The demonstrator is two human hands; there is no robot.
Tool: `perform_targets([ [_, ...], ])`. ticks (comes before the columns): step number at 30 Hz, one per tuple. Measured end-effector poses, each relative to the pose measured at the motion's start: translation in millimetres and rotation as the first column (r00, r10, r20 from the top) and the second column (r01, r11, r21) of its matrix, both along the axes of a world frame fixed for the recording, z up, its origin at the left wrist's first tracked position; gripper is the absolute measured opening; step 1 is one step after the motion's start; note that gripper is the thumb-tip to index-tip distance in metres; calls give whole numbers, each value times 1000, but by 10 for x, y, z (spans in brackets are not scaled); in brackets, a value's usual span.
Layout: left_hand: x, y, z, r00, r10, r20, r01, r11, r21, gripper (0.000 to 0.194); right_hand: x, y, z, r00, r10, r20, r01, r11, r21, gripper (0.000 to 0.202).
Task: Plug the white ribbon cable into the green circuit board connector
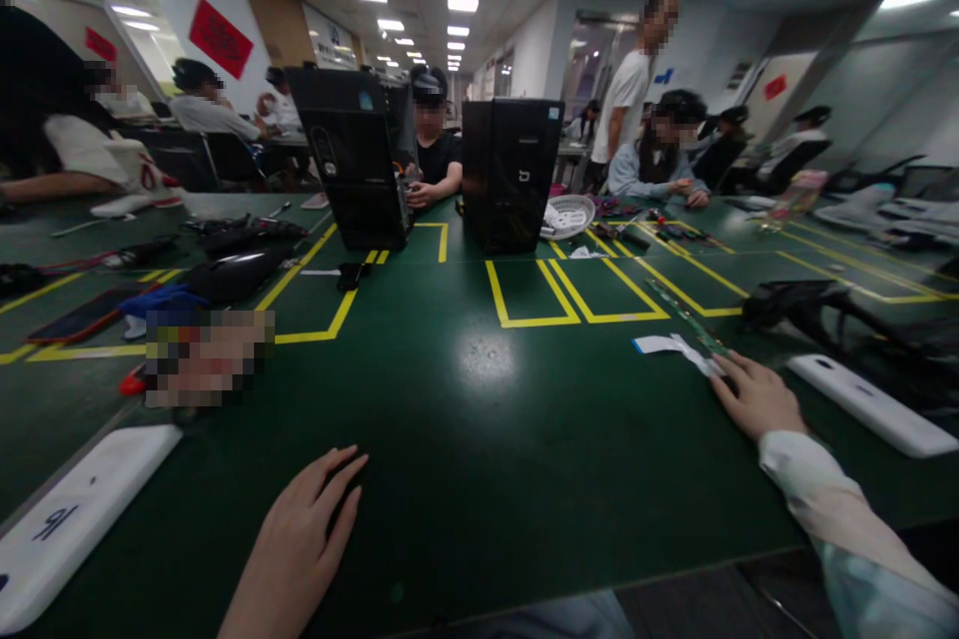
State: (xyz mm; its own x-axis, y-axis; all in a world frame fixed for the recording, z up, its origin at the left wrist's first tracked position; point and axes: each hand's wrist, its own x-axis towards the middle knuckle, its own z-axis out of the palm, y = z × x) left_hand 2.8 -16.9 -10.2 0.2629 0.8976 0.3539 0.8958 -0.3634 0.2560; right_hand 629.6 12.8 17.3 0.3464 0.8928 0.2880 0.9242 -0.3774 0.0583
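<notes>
My left hand [304,529] hovers over or rests on the near left of the green table, its fingers stretched and slightly apart, holding nothing. At the right, my right hand [755,399] has its fingertips closed on the near end of a narrow green circuit board strip [685,318]. That strip points away from me and lies on or just above the tabletop. A white flat ribbon cable [672,345] with a blue tip extends left from beside my fingers. My right thumb's contact with the strip is partly hidden.
White cases [873,404] [82,529] lie on both sides. Two black computer towers [513,175] [349,160] stand across the table [465,459]. A white basket [567,217], black straps [809,310] and a blue cloth [161,303] lie around. Several people sit beyond; one person [625,90] stands.
</notes>
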Motion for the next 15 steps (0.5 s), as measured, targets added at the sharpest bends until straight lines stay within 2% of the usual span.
perform_targets([
  [4, -19, 8, -17, 1000, 2, -14, -2, 1000, -4, 41, -83, 35, -26, 990, 139, -16, -140, 987, -77, 56],
  [10, -20, 19, -29, 1000, -5, -22, 5, 1000, 3, 43, -67, 42, -62, 997, -37, -71, 30, 994, -101, 62],
  [15, 10, -6, -1, 1000, 11, -24, -12, 1000, -18, 42, -24, 17, -53, 995, -49, -91, 39, 993, -115, 62],
])
